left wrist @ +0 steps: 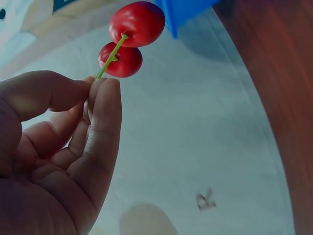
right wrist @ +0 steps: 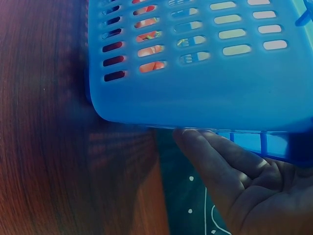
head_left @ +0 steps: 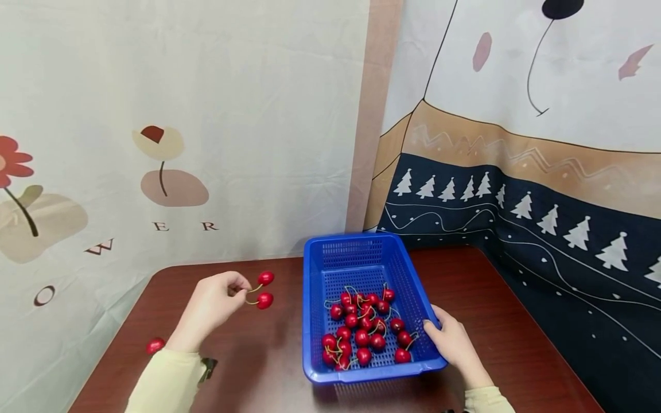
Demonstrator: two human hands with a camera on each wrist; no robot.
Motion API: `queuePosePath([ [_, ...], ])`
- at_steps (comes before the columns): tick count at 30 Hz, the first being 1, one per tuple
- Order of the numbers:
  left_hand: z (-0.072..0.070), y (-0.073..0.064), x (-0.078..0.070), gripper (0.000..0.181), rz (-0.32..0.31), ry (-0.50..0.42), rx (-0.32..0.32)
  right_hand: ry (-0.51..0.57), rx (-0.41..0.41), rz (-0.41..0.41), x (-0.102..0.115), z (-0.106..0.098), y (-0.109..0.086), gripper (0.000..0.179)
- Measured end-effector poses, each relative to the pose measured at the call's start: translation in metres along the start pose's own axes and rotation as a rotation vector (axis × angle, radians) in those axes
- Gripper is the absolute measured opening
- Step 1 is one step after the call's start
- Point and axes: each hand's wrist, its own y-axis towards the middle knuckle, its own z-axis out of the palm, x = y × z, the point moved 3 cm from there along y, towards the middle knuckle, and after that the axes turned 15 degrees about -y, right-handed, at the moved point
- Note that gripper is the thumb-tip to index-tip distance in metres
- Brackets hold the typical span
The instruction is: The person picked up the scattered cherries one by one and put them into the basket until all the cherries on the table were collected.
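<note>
In the head view my left hand (head_left: 219,298) pinches two red cherries (head_left: 265,278) by their green stems, left of the blue basket. The left wrist view shows the thumb and index finger of the left hand (left wrist: 63,132) meeting on the stem, with both cherries (left wrist: 137,23) beyond the fingertips. My right hand (head_left: 454,338) grips the right rim of the blue plastic basket (head_left: 356,377), thumb on top. Beneath that rim, the fingers of the right hand (right wrist: 249,181) touch the basket's outer side in the right wrist view. Many cherries (head_left: 361,337) with stems lie inside, mostly toward the near end.
A single cherry (head_left: 155,345) lies on the brown wooden table (head_left: 273,378), beside my left forearm. Behind the table hangs a printed pale cloth (head_left: 268,143). A dark cloth with white trees (head_left: 516,258) borders the right side.
</note>
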Motion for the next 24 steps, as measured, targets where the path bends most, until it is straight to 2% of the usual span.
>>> queuePosePath([
  [13,0.049,0.031,-0.049,0.014,0.171,-0.038,0.091,0.004,0.002,-0.001,0.003,-0.001,-0.001,0.043],
  [18,0.075,0.036,-0.057,0.018,0.248,-0.025,0.128,-0.002,-0.001,-0.007,0.003,-0.001,-0.001,0.043],
  [24,0.108,0.037,-0.055,0.014,0.32,0.063,0.217,0.003,0.0,-0.006,0.003,-0.001,-0.001,0.043],
])
